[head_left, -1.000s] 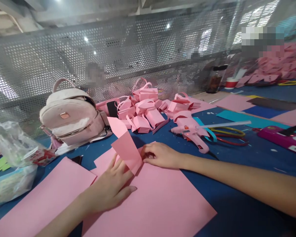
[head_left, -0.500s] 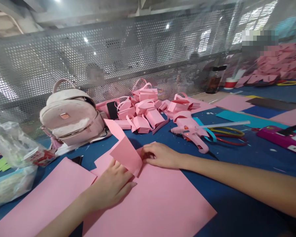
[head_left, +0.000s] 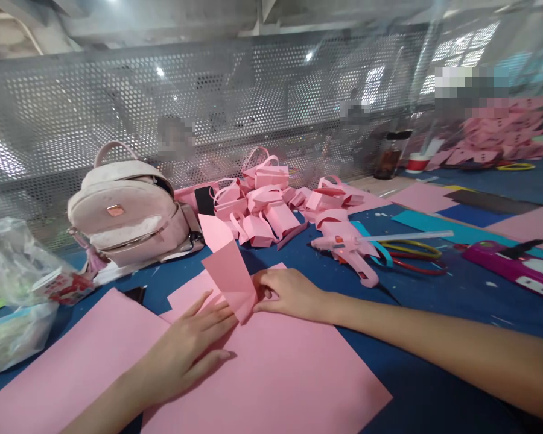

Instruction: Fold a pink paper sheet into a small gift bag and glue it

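A folded pink paper strip (head_left: pixel 230 277) stands up in zigzag creases above a large pink paper sheet (head_left: pixel 271 374). My right hand (head_left: pixel 294 292) pinches the strip's lower right edge between thumb and fingers. Its fingertips are partly hidden behind the paper. My left hand (head_left: pixel 199 337) lies flat with fingers spread, the fingertips at the left foot of the strip and the thumb over the large sheet. Another pink sheet (head_left: pixel 81 355) lies to the left, under my left forearm's side.
Behind are a pale backpack (head_left: pixel 127 211) and a heap of small pink paper bags (head_left: pixel 262 205). On the right lie a pink glue gun (head_left: pixel 344 244) with a glue stick, a magenta power strip (head_left: pixel 511 265) and coloured sheets. A plastic bag (head_left: pixel 18 271) sits far left.
My left hand has spread its fingers and slid a little down and left from beneath the strip. The strip stands more upright; my right hand still pinches it.
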`<state>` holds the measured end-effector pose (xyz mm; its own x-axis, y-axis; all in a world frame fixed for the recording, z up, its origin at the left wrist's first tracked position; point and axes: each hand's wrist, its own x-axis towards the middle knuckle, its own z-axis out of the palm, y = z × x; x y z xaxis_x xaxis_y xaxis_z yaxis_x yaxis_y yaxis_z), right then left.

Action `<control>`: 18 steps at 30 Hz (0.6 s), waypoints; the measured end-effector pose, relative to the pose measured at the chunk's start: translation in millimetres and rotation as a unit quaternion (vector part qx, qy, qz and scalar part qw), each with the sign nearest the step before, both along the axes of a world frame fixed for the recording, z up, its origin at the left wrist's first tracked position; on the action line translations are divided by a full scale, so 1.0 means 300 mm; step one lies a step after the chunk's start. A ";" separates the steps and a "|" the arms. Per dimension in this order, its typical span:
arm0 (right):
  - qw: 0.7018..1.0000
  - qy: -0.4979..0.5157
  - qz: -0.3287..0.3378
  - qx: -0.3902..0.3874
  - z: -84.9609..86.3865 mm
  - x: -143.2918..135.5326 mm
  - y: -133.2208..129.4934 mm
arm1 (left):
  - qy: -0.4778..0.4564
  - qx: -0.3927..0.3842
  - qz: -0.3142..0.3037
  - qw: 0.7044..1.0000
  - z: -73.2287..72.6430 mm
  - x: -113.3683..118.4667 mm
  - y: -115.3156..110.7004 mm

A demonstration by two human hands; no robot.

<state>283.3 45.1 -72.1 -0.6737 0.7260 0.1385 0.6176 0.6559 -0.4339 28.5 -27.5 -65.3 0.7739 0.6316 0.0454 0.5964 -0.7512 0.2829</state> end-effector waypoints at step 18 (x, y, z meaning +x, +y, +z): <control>0.999 -0.012 -0.013 0.044 -0.011 -0.020 -0.018 | -0.069 0.142 -0.005 0.987 -0.059 -0.002 0.049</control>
